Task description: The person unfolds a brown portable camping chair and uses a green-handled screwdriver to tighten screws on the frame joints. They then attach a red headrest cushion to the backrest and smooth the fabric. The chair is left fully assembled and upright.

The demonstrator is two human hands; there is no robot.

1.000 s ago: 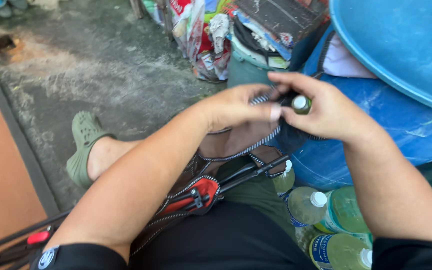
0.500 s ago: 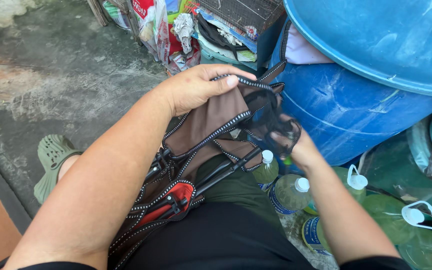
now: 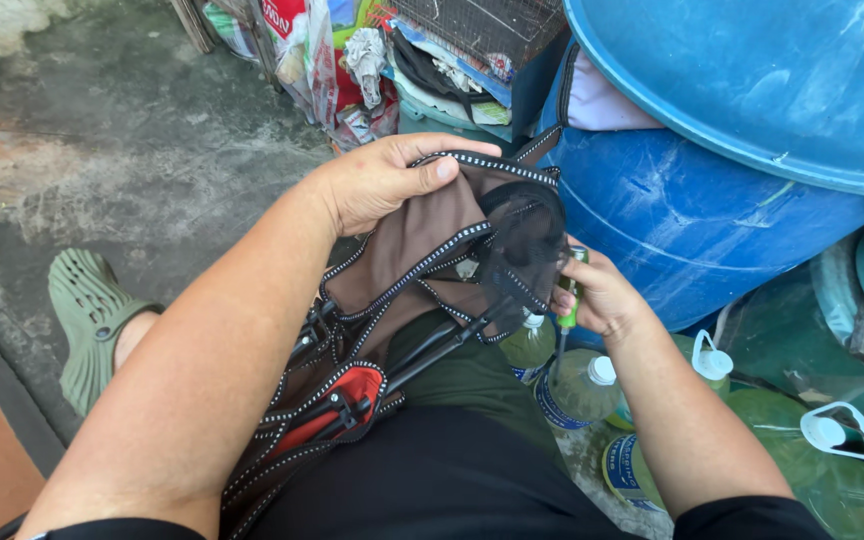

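A brown bag [image 3: 422,250] with black-and-white trimmed edges and a red pocket lies across my lap. My left hand [image 3: 377,180] grips its upper edge, thumb over the trim. A black mesh pocket [image 3: 522,245] sits on the bag's right side. My right hand [image 3: 597,295] is beside that pocket, closed around a green-handled tool [image 3: 572,290] whose metal shaft points down. Part of my right hand is hidden behind the mesh.
A big blue barrel [image 3: 692,220] with a blue lid [image 3: 752,80] stands close on the right. Several clear plastic bottles [image 3: 577,385] with white caps lie below my right hand. My foot in a green clog [image 3: 87,315] rests on the concrete floor. Bags and clutter [image 3: 352,60] pile up behind.
My right hand has dropped from the bag's top to beside the mesh pocket and now holds a green-handled tool. My left hand keeps its hold on the bag's edge.
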